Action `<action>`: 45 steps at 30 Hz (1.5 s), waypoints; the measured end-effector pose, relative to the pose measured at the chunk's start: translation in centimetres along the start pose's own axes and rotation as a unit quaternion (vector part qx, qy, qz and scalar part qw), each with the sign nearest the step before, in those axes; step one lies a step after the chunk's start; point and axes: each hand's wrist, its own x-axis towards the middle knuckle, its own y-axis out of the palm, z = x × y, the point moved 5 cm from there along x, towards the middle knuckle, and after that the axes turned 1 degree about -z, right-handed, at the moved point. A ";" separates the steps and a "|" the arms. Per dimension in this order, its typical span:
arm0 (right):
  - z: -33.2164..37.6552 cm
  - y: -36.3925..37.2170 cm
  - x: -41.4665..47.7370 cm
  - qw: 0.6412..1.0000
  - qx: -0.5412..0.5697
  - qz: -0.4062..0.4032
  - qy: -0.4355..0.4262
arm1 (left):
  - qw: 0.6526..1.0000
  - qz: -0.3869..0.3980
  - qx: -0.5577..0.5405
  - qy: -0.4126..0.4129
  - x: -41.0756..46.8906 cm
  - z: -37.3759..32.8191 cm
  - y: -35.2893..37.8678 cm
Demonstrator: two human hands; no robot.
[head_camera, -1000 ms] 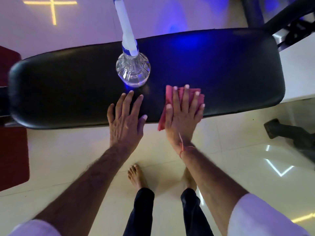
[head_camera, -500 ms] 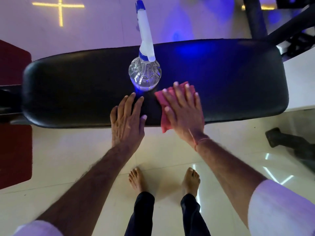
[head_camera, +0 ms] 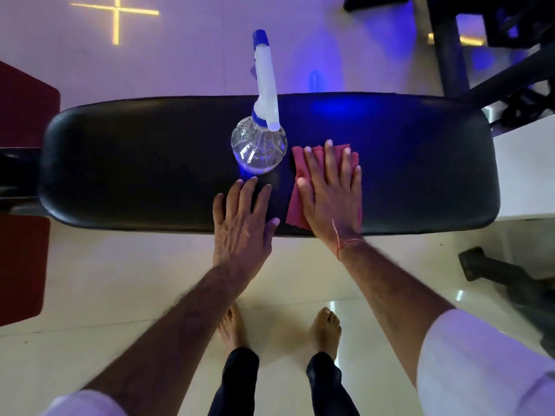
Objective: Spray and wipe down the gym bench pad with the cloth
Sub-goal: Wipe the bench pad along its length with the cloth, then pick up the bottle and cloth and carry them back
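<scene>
A long black gym bench pad (head_camera: 135,163) lies across the view. A clear spray bottle (head_camera: 258,145) with a white and blue trigger head stands upright near the pad's middle. Just right of the bottle lies a pink-red cloth (head_camera: 295,205), and my right hand (head_camera: 332,190) presses flat on it with fingers spread. My left hand (head_camera: 243,217) rests palm down on the pad's near edge, in front of the bottle, fingers apart, holding nothing.
Black gym equipment frames (head_camera: 450,55) stand at the back right, and a dark machine foot (head_camera: 492,268) sits on the tiled floor at the right. Red mats (head_camera: 21,265) lie at the left. My bare feet (head_camera: 326,328) stand in front of the bench.
My right hand has slid the cloth further onto the pad, away from the near edge, and straightened beside the bottle. The left hand has stayed in place.
</scene>
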 end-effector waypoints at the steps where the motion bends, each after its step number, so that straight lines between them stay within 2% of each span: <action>1: 0.1 0.3 -0.9 0.999 -0.005 0.011 -0.035 | 1.000 0.001 -0.001 -0.003 -0.1 -0.2 0.1; 4: -2.5 0.2 -2.0 0.982 -0.034 0.045 -0.180 | 1.000 -0.010 -0.009 -0.021 0.2 -1.0 0.5; 6: -4.5 -0.4 0.9 0.985 -0.046 0.037 -0.161 | 0.999 -0.024 -0.010 -0.031 0.4 -1.6 0.7; 9: -3.7 -1.0 5.2 0.999 -0.021 0.008 -0.049 | 0.997 -0.046 -0.007 -0.056 0.6 -2.1 1.3; 10: -2.5 -0.9 5.1 0.998 -0.019 0.009 -0.056 | 0.996 -0.051 -0.010 -0.067 0.6 -2.4 1.5; 14: -1.5 -0.1 2.8 0.970 -0.035 0.034 -0.240 | 0.990 -0.060 -0.043 -0.121 0.9 -3.6 1.0; 16: -2.5 -0.6 5.1 0.968 -0.036 0.037 -0.244 | 0.987 -0.061 -0.049 -0.143 1.2 -4.1 0.7; 20: -1.9 -1.4 8.9 0.980 -0.044 0.045 -0.187 | 0.982 -0.056 -0.062 -0.170 1.5 -4.5 0.3; 24: -1.5 -2.0 7.4 0.967 -0.016 0.090 -0.236 | 0.965 -0.072 -0.119 -0.224 1.5 -5.3 -0.5; 28: -2.3 -3.0 5.6 0.947 0.018 0.153 -0.281 | 0.921 -0.116 -0.204 -0.310 1.7 -5.9 -2.2; 31: -2.4 -4.5 5.7 0.945 0.124 0.180 -0.245 | 0.891 -0.158 -0.237 -0.353 2.4 -5.7 -3.5; 37: -2.4 -7.8 5.0 0.938 0.237 0.171 -0.188 | 0.868 -0.219 -0.311 -0.318 6.1 -4.9 -5.8; 45: -3.7 -11.4 2.6 0.935 0.293 0.156 -0.129 | 0.847 -0.244 -0.352 -0.315 7.7 -4.8 -7.5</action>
